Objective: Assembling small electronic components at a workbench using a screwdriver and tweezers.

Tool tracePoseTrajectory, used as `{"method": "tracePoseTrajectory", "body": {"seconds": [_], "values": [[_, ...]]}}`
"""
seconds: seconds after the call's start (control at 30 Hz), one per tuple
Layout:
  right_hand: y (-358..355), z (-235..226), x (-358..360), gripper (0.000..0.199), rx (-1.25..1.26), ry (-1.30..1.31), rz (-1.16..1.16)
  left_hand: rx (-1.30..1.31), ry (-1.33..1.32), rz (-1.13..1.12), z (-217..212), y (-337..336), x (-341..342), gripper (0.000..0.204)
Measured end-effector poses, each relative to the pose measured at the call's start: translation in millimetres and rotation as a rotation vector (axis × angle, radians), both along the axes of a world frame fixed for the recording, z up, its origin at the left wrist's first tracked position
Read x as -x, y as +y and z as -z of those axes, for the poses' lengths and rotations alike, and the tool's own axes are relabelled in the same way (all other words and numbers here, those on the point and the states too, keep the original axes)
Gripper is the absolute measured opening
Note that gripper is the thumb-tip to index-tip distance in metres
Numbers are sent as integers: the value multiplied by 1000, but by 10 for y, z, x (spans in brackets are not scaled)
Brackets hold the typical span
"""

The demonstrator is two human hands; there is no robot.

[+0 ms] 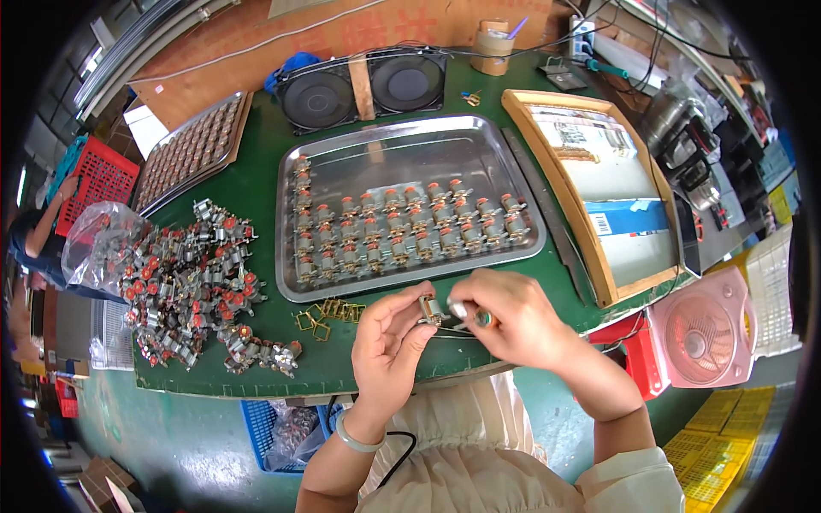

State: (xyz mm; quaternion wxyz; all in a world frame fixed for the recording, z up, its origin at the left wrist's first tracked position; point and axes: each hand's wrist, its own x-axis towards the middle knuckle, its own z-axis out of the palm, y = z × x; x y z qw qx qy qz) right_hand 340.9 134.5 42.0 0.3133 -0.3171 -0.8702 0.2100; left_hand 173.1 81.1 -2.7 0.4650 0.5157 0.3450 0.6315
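My left hand (389, 342) pinches a small silver motor (432, 309) between thumb and fingers, just past the tray's near edge. Closed close beside it is my right hand (513, 316), gripping a slim hand tool (485, 319) whose green and orange handle end shows; its tip is hard to make out near the motor. A metal tray (376, 152) lies beyond both hands, with rows of similar motors (398, 248) standing in it. Left of my left hand lie several brass-coloured square frames (329, 313). A large heap of loose motors (192, 282) with red-orange parts covers the table's left side.
A wooden-framed box (560, 179) and a dark metal strip (547, 214) lie right of the tray. Two black fans (318, 98) stand behind it. Far left are another filled tray (190, 152), a red crate (103, 179) and another person's arm (47, 218). A pink fan (701, 333) stands at right.
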Motion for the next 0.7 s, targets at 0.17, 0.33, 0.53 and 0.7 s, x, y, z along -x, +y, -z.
{"method": "tracePoseTrajectory", "body": {"seconds": [0.17, 0.33, 0.53, 0.7], "values": [[-36, -93, -46, 21, 198, 97, -27, 7, -53, -58, -1, 17, -161, 30], [-38, -107, -60, 21, 160, 78, -34, -74, -109, -97, 11, 34, -225, 32], [421, -74, -131, 25, -342, -104, 127, -20, -15, -170, -35, 62, -221, 49], [1108, 10, -493, 25, -442, -393, 347, -23, 56, -143, -103, -46, -52, 48]]}}
